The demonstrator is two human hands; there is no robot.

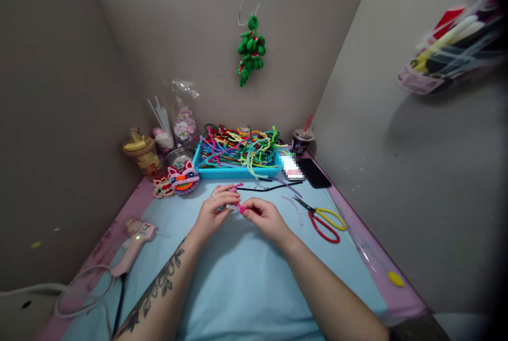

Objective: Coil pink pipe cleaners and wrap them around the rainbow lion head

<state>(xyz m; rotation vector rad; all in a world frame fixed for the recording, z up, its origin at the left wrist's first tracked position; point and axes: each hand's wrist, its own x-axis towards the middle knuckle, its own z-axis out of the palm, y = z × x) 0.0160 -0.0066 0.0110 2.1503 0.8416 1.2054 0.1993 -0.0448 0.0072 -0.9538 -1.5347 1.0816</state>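
A small bright pink pipe-cleaner piece [240,208] is between my two hands, above the middle of the light blue cloth. My left hand [211,213] has its fingers bent round the left side of the piece, where a whitish bit and a blue bit also show. Thumb and forefinger of my right hand [269,219] pinch the pink end from the right. Fingers partly hide the piece, so its full shape cannot be made out. Just beyond the hands lies a bent black pipe cleaner [270,189]. Purple strips [291,187] lie to its right.
Red-and-yellow-handled scissors [322,218] lie at right, near a black phone [316,173]. A pink glue gun [135,246], its light green, rests at left with its cable. At the back are a blue tray [226,174] of pipe cleaners, lion-head figures [184,178] and a drink cup [301,141].
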